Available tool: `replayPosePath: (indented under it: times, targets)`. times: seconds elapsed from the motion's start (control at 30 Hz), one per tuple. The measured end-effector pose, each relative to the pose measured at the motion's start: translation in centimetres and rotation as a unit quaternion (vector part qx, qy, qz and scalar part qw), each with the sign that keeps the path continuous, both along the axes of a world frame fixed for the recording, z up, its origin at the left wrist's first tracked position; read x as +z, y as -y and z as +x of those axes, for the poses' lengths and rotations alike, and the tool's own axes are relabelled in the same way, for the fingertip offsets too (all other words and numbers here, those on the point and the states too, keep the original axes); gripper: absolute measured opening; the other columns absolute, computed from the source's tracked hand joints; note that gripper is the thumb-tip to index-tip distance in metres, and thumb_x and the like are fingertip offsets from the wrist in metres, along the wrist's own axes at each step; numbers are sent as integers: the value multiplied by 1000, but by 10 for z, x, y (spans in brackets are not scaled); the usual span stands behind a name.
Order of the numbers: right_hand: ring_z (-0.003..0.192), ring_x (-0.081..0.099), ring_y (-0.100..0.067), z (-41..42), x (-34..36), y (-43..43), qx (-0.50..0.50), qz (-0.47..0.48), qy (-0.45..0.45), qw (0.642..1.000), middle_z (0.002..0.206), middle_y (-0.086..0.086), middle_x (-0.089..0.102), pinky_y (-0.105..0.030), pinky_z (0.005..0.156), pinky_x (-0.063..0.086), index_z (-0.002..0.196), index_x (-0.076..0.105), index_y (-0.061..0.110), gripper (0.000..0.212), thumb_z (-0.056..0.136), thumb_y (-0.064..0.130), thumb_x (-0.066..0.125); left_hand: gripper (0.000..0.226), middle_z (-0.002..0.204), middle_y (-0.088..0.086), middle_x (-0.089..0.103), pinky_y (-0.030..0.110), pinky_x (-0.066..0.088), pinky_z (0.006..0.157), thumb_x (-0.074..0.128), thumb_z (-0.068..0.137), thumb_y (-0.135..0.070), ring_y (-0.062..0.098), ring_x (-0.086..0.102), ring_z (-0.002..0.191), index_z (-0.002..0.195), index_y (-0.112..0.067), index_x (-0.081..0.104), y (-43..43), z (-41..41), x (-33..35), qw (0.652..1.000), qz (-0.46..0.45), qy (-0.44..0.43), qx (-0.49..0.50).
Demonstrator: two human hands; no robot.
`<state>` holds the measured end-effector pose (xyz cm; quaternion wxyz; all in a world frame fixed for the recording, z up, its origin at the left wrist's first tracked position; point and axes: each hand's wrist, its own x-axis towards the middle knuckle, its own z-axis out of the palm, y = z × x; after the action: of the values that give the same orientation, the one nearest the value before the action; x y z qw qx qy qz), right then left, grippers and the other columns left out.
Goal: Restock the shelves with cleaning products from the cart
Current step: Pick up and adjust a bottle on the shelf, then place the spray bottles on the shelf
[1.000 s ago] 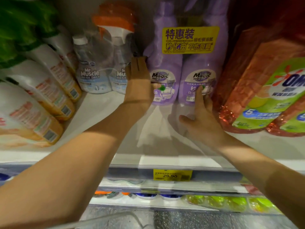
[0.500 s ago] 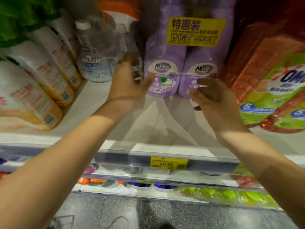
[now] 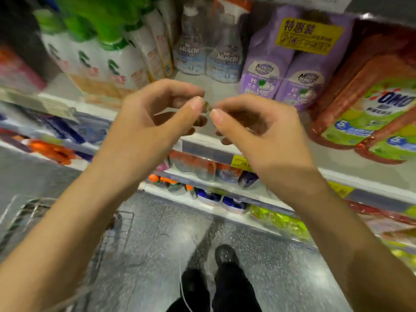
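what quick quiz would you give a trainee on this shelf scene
1. True or false: the purple twin pack stands between the Mr Muscle bottles and the red OMO packs.
2. Where are the left hand and right hand? A) gripping the purple twin pack B) in front of the shelf, fingertips meeting at a small blurred scrap C) flat on the floor
3. Fill in: the wire cart shows at the lower ___ of the view.
Key: 1 true; 2 B; 3 left.
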<state>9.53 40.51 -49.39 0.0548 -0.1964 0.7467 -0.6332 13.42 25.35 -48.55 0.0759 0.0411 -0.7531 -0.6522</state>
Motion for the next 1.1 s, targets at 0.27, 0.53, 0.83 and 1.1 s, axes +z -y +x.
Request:
replayPosePath:
  times: [0.27,0.53,0.83,1.1]
  targets:
    - [74,65,-6,67,74,17,181,-23,56,982,78,4,72,-26,73,53,84,71,21,10,75,22,75,18,101,5,71,22,55,80,68,83,-24,12,69,85,100,-21,67,14,128,79,988,-8,8,154]
    - [80,69,-12,119,108,78,370,-16,50,927,85,4,75,-20,73,53,89,74,27,20,73,39,73,14,93,-2,73,19,53,67,64,85,-24,11,71,80,98,-23,69,22,238,121,916,14,-43,399]
    - [71,65,-10,230,122,218,515,-43,37,855,84,0,73,-14,57,44,92,74,30,28,74,50,65,27,84,-6,70,14,51,70,60,77,-25,7,69,74,100,-12,66,94,370,127,805,23,-88,586]
    - [77,68,-24,340,119,329,586,-29,59,808,82,-4,73,-38,70,57,86,75,31,24,67,44,69,21,94,-3,72,17,53,74,65,77,-24,13,71,81,97,-24,71,168,487,124,743,34,-77,664]
